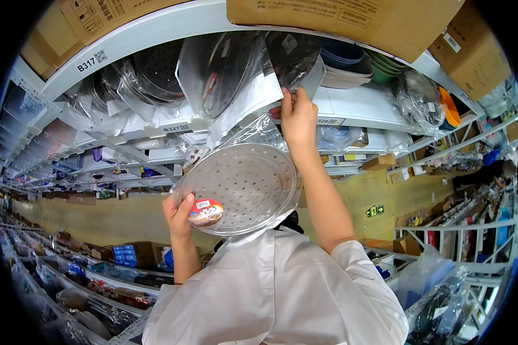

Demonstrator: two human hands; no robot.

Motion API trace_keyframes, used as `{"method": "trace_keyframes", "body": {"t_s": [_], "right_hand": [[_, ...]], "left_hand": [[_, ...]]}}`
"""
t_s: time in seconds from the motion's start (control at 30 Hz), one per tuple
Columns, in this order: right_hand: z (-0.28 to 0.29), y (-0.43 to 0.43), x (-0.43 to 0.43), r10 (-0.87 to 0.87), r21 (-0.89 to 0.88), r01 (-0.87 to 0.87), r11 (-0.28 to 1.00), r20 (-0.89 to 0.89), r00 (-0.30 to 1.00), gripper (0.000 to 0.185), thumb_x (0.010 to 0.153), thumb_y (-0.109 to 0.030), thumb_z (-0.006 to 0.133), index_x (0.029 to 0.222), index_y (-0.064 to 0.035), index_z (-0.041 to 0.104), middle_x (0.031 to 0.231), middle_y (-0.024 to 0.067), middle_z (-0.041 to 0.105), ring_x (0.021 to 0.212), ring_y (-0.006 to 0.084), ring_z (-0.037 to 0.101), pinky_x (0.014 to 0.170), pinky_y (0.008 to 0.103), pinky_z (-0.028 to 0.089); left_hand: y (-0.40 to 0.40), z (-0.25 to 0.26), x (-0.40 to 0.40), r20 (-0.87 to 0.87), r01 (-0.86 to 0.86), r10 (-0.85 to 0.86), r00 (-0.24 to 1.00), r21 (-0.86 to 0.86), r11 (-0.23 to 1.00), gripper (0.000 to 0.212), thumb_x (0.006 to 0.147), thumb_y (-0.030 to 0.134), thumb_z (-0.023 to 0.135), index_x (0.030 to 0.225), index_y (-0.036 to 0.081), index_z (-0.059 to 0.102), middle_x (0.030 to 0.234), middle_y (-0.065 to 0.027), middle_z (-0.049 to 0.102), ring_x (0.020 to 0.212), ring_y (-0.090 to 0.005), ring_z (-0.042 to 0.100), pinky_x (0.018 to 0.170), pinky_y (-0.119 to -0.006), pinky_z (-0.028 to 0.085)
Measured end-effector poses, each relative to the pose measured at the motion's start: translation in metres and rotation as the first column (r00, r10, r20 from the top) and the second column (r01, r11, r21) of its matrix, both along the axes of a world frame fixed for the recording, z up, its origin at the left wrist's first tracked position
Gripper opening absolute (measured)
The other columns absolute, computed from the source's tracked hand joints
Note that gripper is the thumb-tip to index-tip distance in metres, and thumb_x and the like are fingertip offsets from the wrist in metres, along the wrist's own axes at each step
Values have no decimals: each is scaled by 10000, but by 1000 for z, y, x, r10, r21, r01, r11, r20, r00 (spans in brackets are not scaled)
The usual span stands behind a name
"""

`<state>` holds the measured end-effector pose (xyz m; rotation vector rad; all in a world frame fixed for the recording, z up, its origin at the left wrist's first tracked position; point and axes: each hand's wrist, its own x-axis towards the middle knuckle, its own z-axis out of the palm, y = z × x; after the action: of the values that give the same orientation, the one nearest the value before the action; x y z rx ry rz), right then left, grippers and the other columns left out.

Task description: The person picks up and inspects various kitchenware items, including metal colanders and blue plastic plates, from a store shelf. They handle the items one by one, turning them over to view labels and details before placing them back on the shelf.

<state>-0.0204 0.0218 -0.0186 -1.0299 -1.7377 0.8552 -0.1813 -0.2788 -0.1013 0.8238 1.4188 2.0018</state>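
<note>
My left hand (pixel 180 215) grips the left rim of a round perforated metal steamer tray (pixel 246 185) in a clear plastic bag, its thumb beside a red and white oval label (pixel 206 212). The tray is tilted in front of my chest. Raised to the shelf front, my right hand (pixel 300 114) has bent fingers at the corner of a white sheet (pixel 259 95) and the lower end of a dark plastic-wrapped item (pixel 291 54). What those fingers pinch is not clear. Left of them, another bagged perforated tray (pixel 228 73) stands between white dividers.
More bagged perforated trays (pixel 157 75) stand farther left on the shelf (pixel 349 101). Blue bowls (pixel 341 54), green bowls (pixel 384 64) and wrapped metalware (pixel 418 97) are to the right. Cardboard boxes (pixel 345 23) sit above. Another person (pixel 483 174) bends in the aisle at far right.
</note>
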Motion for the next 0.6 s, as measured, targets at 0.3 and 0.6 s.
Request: {"method": "trace_keyframes", "body": {"t_s": [0.3, 0.6], "right_hand": [[-13, -30, 70, 169, -324, -295, 899, -365, 915, 457, 1123, -349, 501, 1299, 43, 659, 1017, 120, 772, 829, 139, 730, 700, 269, 577], [-66, -54, 247, 262, -417, -436, 797, -411, 873, 530, 1094, -410, 523, 1201, 77, 700, 1122, 100, 738, 991, 205, 676, 876, 326, 525]], "left_hand": [[19, 1, 21, 165, 93, -82, 983, -59, 994, 146, 953, 109, 691, 989, -31, 707, 826, -17, 681, 705, -74, 609, 631, -247, 476], [76, 22, 59, 504, 183, -223, 835, 127, 975, 190, 1021, 110, 624, 1180, 13, 659, 1009, -68, 727, 834, -145, 721, 720, -293, 588]]}}
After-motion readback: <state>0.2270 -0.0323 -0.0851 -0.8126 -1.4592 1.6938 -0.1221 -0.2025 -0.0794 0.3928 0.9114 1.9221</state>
